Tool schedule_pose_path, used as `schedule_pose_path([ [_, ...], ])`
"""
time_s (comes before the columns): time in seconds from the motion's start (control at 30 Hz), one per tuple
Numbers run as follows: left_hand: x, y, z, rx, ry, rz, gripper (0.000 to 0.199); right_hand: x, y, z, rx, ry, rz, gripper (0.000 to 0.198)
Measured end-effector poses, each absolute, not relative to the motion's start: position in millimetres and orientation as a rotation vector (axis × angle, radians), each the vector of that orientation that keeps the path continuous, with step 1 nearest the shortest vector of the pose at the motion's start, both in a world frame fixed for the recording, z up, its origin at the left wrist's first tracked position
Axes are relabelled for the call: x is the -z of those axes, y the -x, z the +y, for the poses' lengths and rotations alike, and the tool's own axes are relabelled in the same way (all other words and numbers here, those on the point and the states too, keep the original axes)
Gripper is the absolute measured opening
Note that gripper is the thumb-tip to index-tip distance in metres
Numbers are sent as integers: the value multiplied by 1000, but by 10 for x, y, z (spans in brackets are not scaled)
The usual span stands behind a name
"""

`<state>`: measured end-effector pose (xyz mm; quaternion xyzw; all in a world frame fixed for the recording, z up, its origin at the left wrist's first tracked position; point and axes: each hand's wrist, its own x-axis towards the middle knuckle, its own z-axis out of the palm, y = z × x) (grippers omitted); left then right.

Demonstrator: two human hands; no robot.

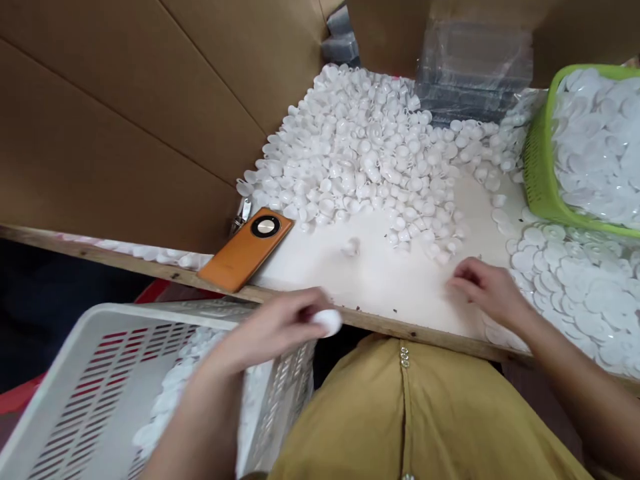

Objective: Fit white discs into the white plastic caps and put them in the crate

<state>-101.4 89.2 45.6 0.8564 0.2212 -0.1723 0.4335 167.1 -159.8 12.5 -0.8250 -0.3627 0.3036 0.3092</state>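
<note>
My left hand [295,320] is closed over the front edge of the table, pinching a small white round plastic piece [330,323]; blur hides whether it is a cup or a flat disc. Above the table, my right hand [485,287] has its fingers curled in toward the thumb, and I cannot make out anything between them. It is just in front of a big heap of tiny white plastic cups [350,153]. One loose white cup [351,247] lies apart, between the heap and my left hand. Flat white discs [580,293] are spread to the right of my right hand.
An orange phone [247,250] lies at the table's front left edge. Below it stands a white slotted basket [105,373] with white pieces inside. A green basket [543,160] holds bagged white pieces. Clear plastic packaging [470,67] stands behind, along cardboard walls [150,100].
</note>
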Motion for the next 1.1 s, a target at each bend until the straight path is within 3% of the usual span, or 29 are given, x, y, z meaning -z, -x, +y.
schedule_pose_path([
  [0.1, -453, 2049, 1268, 619, -2273, 1016, 24, -88, -1996, -2027, -470, 2535, -1076, 21],
  [0.23, -346, 2745, 1386, 853, -2224, 1428, 20, 42, -2191, -2256, -376, 2641, -1208, 21],
  [0.33, -366, 2367, 1174, 454, -2333, 1430, 31, 36, -2172, -2188, -457, 2627, -1153, 20],
  [0.5, -303, 885, 888, -159, -2441, 1199, 36, -105, -1987, -1934, -634, 2414, -1046, 27],
  [0.6, -150, 269, 917, -62, -2505, 1169, 38, -125, -1835, -1869, -766, 2280, -1033, 27],
  [0.7, -38, 67, 927, 97, -2529, 1017, 26, -74, -1718, -1883, -875, 2199, -928, 27],
  [0.9, 100, 30, 492, -145, -2274, 447, 21, -15, -1538, -1618, -1058, 1794, -573, 32],
  [1.1, 272, -92, 297, -142, -2416, 382, 23, 21, -1337, -1087, -1160, 1729, -512, 33],
])
